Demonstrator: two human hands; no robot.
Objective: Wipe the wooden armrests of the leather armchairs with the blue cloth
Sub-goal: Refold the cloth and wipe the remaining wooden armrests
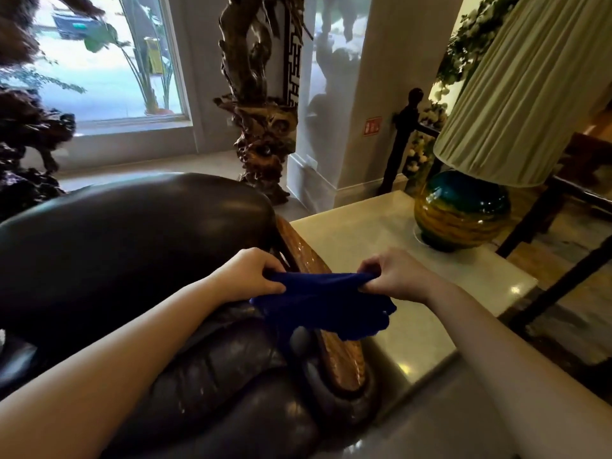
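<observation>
A dark blue cloth [324, 303] hangs stretched between both hands over the armchair's right side. My left hand [248, 274] pinches its left corner and my right hand [394, 276] pinches its right corner. Beneath the cloth runs the glossy carved wooden armrest [304, 250], which continues toward me [344, 356]; its middle is hidden by the cloth. The dark leather armchair [132, 246] fills the left and lower part of the head view.
A pale stone side table [381, 233] stands right of the armrest, bearing a lamp with a blue and amber glass base [460, 210] and a pleated shade [516, 94]. A carved root sculpture [261, 104] and a white pillar [334, 134] stand behind the chair.
</observation>
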